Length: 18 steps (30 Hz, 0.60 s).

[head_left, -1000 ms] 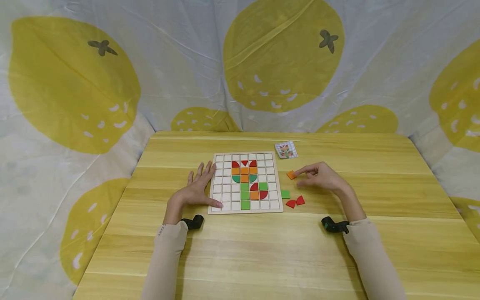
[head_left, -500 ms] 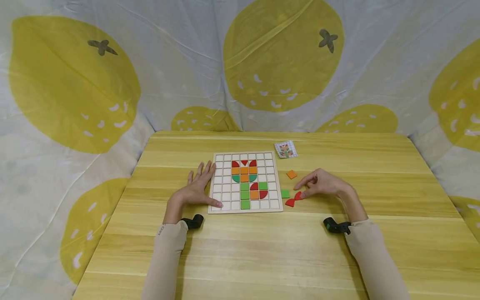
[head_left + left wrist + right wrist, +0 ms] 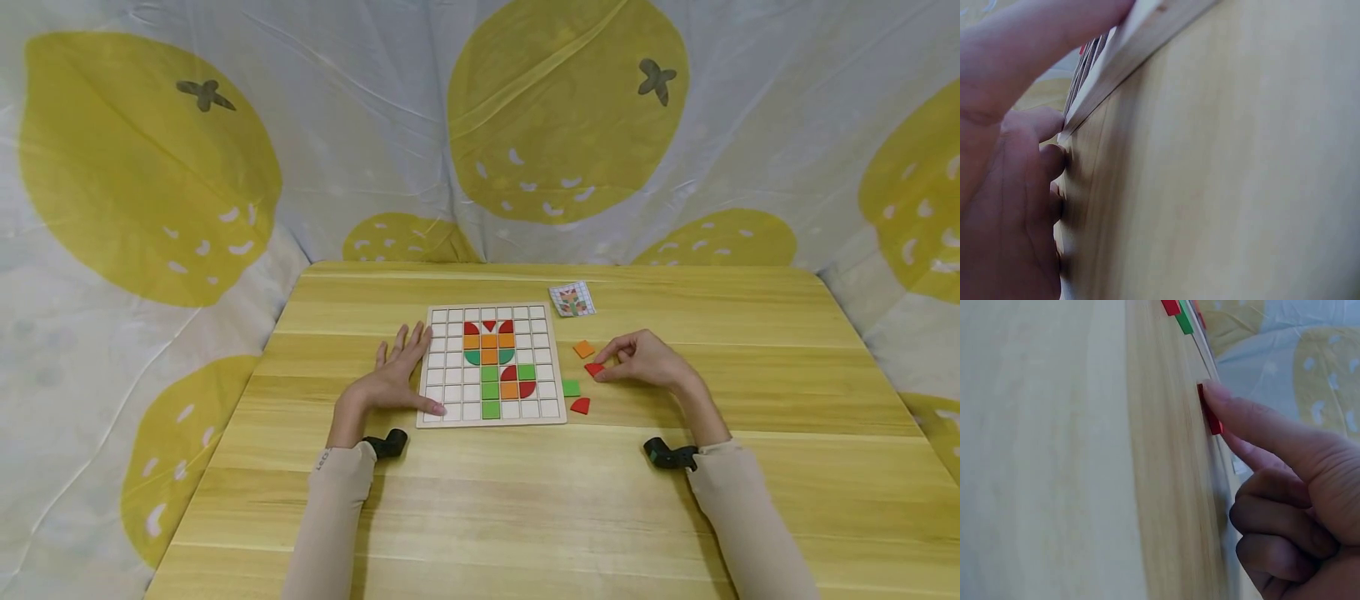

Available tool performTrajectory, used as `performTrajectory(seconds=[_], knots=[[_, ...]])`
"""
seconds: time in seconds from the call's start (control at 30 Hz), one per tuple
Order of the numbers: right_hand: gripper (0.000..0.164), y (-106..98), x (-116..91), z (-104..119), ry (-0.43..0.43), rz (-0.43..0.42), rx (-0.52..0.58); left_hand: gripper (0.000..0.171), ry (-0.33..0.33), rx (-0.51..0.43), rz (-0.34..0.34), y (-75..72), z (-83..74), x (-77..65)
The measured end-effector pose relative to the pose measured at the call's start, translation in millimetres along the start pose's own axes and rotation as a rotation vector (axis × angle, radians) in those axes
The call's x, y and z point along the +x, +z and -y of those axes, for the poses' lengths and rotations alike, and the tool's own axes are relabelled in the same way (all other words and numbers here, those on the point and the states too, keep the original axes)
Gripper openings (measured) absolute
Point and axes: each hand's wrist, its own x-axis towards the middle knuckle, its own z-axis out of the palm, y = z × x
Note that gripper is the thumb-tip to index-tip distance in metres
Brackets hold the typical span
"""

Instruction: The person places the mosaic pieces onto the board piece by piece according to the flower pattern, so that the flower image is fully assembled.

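Observation:
My left hand (image 3: 392,382) lies spread at the left edge of a wooden grid board (image 3: 454,422), its thumb on the lower left corner. Coloured tiles on the board form a flower in red, orange and green. Between thumb and index finger, my right hand (image 3: 647,360) pinches a red quarter-circle tile (image 3: 594,369), seen edge-on as a red piece (image 3: 1211,411) in the right wrist view. Close by on the table lie an orange square tile (image 3: 583,349), a green square tile (image 3: 572,388) and a second red quarter-circle tile (image 3: 581,406).
A small paper card (image 3: 572,299) printed with a similar flower lies beyond the board's upper right corner. The wooden table (image 3: 517,508) extends to a lemon-print cloth (image 3: 390,125) hanging behind and at the sides.
My right hand has gone from the orange tile to the red quarter-circles. It has picked one up and moved it slightly away from me. My left hand has stayed in place.

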Motion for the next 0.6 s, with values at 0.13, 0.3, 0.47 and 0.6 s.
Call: performTrajectory(seconds=[0.13,0.3,0.47,0.6], knots=[[0.034,0.8,1.5,0.5,0.0,-0.018,0.013,0.14,0.0,-0.001,0.002,0.0,0.4,0.0],[0.035,0.3,3.3,-2.1,-0.001,0.011,0.027,0.14,0.006,-0.002,0.0,0.6,0.9,0.3],[0.031,1.1,4.2,-1.9,-0.002,-0.017,0.006,0.14,0.01,-0.004,0.002,0.9,0.7,0.0],[0.031,4.3,5.1,4.3,0.002,-0.085,0.023,0.14,0.008,-0.008,0.002,1.1,1.6,0.2]])
